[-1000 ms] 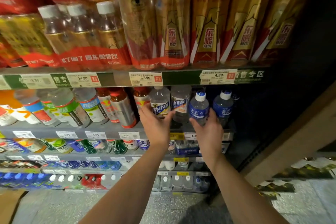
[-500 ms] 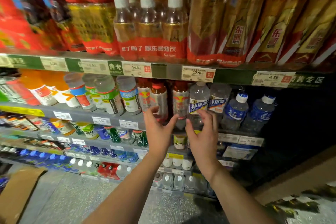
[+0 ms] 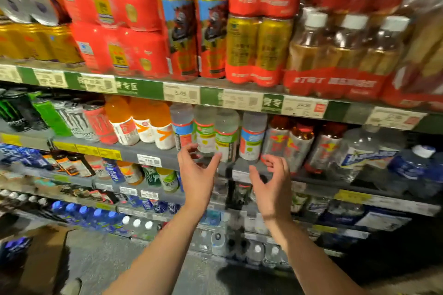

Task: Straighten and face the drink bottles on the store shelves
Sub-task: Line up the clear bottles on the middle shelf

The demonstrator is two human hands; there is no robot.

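Note:
Several clear bottles with blue, green and red labels (image 3: 226,135) stand in a row on the second shelf (image 3: 134,151). To their right stand silver bottles with red caps (image 3: 294,146), then clear water bottles (image 3: 362,153). My left hand (image 3: 197,175) is raised with fingers spread just below and in front of the clear labelled bottles, holding nothing. My right hand (image 3: 272,182) hovers open beside it, below the rightmost labelled bottle and the first silver one. Neither hand touches a bottle.
Orange drink bottles (image 3: 143,124) and energy drink cans (image 3: 79,120) fill the shelf's left part. Shrink-wrapped packs and cans (image 3: 211,31) crowd the top shelf. Lower shelves hold small bottles (image 3: 129,172). A cardboard box (image 3: 45,251) lies on the floor at lower left.
The view and both hands have shifted left along the shelf, from the water bottles to the clear labelled bottles. Both hands stay open and empty.

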